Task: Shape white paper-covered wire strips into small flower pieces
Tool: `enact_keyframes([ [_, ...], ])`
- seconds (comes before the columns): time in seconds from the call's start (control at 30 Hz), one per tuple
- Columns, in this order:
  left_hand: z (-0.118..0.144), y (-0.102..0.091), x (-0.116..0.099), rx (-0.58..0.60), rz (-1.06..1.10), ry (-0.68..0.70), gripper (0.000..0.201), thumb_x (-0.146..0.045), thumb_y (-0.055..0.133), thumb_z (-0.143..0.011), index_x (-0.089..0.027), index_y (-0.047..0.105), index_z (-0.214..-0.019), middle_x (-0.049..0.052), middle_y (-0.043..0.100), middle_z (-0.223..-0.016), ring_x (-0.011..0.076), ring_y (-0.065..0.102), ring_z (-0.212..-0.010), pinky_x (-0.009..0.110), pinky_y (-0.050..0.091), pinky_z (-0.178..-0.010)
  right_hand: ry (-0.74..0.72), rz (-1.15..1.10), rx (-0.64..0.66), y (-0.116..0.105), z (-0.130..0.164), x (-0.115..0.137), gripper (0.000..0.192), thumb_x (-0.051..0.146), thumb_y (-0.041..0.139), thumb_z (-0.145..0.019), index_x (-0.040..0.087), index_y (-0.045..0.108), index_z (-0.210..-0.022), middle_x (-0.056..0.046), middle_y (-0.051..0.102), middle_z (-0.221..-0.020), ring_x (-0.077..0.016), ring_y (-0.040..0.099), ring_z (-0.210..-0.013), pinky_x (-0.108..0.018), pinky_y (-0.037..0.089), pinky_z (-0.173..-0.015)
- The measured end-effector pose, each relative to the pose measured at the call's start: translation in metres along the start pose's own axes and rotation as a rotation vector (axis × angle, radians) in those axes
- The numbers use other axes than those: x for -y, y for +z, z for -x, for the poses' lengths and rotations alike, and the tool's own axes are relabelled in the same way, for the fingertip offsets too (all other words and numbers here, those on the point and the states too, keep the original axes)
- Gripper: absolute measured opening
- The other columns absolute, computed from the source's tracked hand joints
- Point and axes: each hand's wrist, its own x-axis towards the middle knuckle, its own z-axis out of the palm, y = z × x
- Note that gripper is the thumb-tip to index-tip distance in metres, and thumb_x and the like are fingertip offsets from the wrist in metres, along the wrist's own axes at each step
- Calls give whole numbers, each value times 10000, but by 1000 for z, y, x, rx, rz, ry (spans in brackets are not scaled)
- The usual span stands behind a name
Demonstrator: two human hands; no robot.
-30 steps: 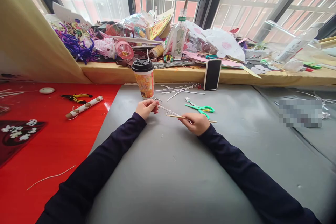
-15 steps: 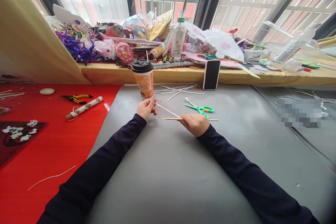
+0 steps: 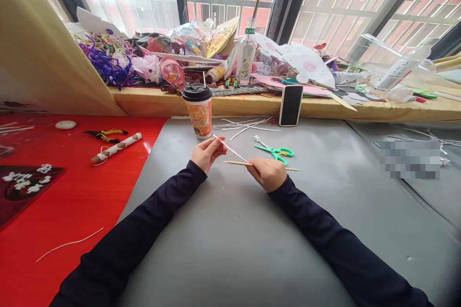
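Single head view, worn camera looking forward and down across a grey table [image 3: 230, 249] toward a cluttered window ledge [image 3: 252, 103]; both forearms reach in from below, hands close. Edges bend, probably wide lens.

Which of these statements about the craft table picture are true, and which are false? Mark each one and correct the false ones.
1. The right hand holds a thin wooden stick. True.
2. The left hand pinches a white strip. True.
3. The green scissors are in the left hand. False: they lie on the grey table, beyond the right hand.
4. The paper cup has no lid. False: it has a black lid and a straw.
5. The phone leans against the ledge. True.
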Motion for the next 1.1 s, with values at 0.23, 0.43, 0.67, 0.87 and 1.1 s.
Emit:
enact_keyframes([
  [0.23, -4, -4, 3, -46, 36, -9, 250, -314, 652, -622, -119, 647, -779, 29, 618, -682, 98, 581, -626, 249, 471, -661, -82, 93, 47, -5, -5, 7, 289, 287, 384, -839, 164, 566, -651, -9, 554, -537, -83, 447, -487, -241, 234, -498],
  [0.43, -3, -4, 2, -25, 46, -23, 246, -305, 638, -643, -122, 648, -806, 34, 623, -716, 100, 585, -648, 250, 472, -671, -99, 92, 71, -5, -5, 10, 290, 262, 367, -844, 161, 558, -650, -8, 541, -539, -82, 429, -490, -251, 219, -495],
  [0.67, -3, -4, 1, -3, 65, -50, 272, -288, 615, -668, -125, 627, -886, 48, 633, -762, 120, 598, -698, 272, 473, -717, -113, 111, 54, -6, -6, 10, 296, 267, 376, -841, 166, 549, -622, -2, 524, -511, -82, 407, -474, -257, 208, -499],
  [0.87, -5, -6, -1, -12, 73, -46, 226, -279, 610, -671, -149, 611, -856, 22, 618, -733, 106, 591, -683, 267, 473, -706, -105, 106, 67, -5, -4, 8, 298, 278, 370, -844, 167, 550, -634, -6, 528, -526, -84, 414, -486, -260, 205, -501],
  [1.1, -5, -7, -1, -9, 91, -63, 160, -282, 625, -655, -162, 587, -753, -2, 597, -711, 97, 586, -677, 273, 464, -737, -153, 48, 113, -2, -4, 13, 324, 269, 336, -855, 162, 522, -612, -7, 523, -525, -78, 416, -483, -254, 200, -507],
])
